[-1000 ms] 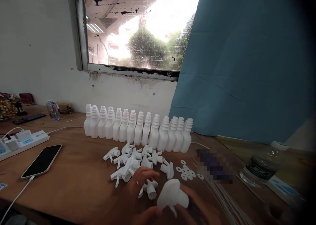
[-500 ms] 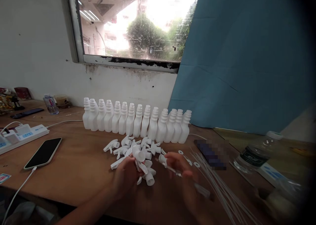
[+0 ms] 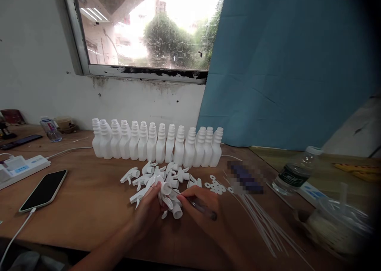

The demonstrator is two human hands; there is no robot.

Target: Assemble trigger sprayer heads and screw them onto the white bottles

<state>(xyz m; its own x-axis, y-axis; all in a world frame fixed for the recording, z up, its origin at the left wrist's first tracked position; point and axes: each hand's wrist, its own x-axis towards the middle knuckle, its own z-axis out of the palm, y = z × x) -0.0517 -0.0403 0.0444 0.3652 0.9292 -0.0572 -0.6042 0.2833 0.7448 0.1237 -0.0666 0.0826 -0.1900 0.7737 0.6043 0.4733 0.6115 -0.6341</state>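
My left hand [image 3: 149, 209] is closed round a white spray trigger head [image 3: 163, 191], held just above the wooden table [image 3: 89, 219]. My right hand [image 3: 202, 207] is pinched on a thin dark pen-like stick [image 3: 202, 208] whose tip points toward that head. A loose heap of white trigger heads [image 3: 154, 177] lies just behind both hands. A row of several white plastic bottles [image 3: 154, 144] without caps stands along the wall behind the heap. Small white washers [image 3: 216, 185] are scattered to the right of the heap.
A bundle of thin white tubes [image 3: 262, 219] fans out at the right. A clear water bottle [image 3: 293, 175] lies beyond them, and a clear container [image 3: 336, 223] sits at the far right. A phone [image 3: 43, 191] on a cable and a power strip [image 3: 20, 168] lie at the left.
The view has tilted up and left. My left hand swapped a large trigger head near the camera for one by the heap. My right hand now holds the dark stick against it.
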